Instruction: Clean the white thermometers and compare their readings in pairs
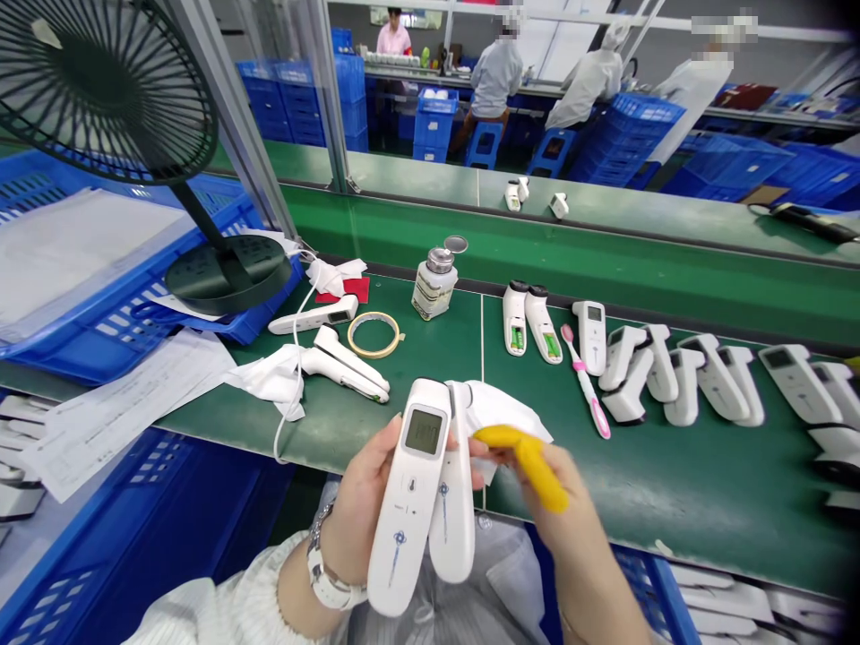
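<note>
My left hand (353, 506), with a white watch at its wrist, is closed around two white infrared thermometers. The front thermometer (411, 502) faces me, its small grey screen showing faint digits. Behind it, the second thermometer (454, 528) leans to the right, partly covered by the first. My right hand (561, 506) wears yellow finger covers and pinches a white cloth (514, 414) beside the second thermometer's head. Its fingertips are partly hidden behind the cloth and thermometer.
On the green bench (430, 358) stand a pump bottle (434, 287), a tape roll (374, 335) and a pink-white toothbrush (586, 381). Several thermometers (718, 381) lie to the right. A black fan (228, 269) stands left on a blue crate (114, 278). Co-workers sit beyond.
</note>
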Demonstrator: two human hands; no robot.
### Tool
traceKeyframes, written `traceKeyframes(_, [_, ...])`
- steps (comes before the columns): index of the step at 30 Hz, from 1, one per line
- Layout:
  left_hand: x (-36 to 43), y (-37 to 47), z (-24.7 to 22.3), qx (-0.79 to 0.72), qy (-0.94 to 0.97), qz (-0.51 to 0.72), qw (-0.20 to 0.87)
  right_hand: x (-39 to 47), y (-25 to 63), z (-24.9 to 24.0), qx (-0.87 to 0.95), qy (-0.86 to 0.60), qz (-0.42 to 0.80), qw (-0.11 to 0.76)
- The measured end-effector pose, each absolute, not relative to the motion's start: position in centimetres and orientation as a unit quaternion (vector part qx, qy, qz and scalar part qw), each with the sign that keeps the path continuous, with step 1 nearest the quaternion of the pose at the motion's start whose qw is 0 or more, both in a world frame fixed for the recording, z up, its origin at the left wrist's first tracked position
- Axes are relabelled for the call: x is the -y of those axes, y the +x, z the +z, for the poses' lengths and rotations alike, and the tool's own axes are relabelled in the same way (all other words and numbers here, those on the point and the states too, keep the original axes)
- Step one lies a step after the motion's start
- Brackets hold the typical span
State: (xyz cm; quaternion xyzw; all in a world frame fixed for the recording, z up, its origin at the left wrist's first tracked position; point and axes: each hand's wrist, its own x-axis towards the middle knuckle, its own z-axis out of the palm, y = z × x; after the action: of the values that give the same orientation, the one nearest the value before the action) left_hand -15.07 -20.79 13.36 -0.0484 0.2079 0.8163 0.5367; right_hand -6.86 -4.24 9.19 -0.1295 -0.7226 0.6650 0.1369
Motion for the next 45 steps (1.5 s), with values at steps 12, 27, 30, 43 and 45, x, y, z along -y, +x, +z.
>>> traceKeyframes(12, [20.8,-14.7,12.9,-0.178,-0.064,0.816,0.546,7.2,-9.1,10.6,0.252,-0.201,0.944,0.075])
traceKeyframes(27, [20.4,-15.0,12.7,-0.25,-0.105,0.795,0.543,8.6,-8.6,11.5,0.251,-0.205,0.944,0.065])
traceKeyframes(30, [20.1,-14.6,12.3,-0.309,-0.096,0.8,0.506,9.6,-8.6,11.4,0.336,-0.201,0.911,0.127])
traceKeyframes(43, [20.5,-14.9,10.8,-0.398,0.042,0.8,0.447,11.7,-9.0,11.3,0.307,-0.242,0.914,0.106])
traceKeyframes(45, [20.6,-15.0,10.8,-0.393,0.04,0.798,0.456,11.6,-8.9,11.2,0.287,-0.251,0.919,0.096])
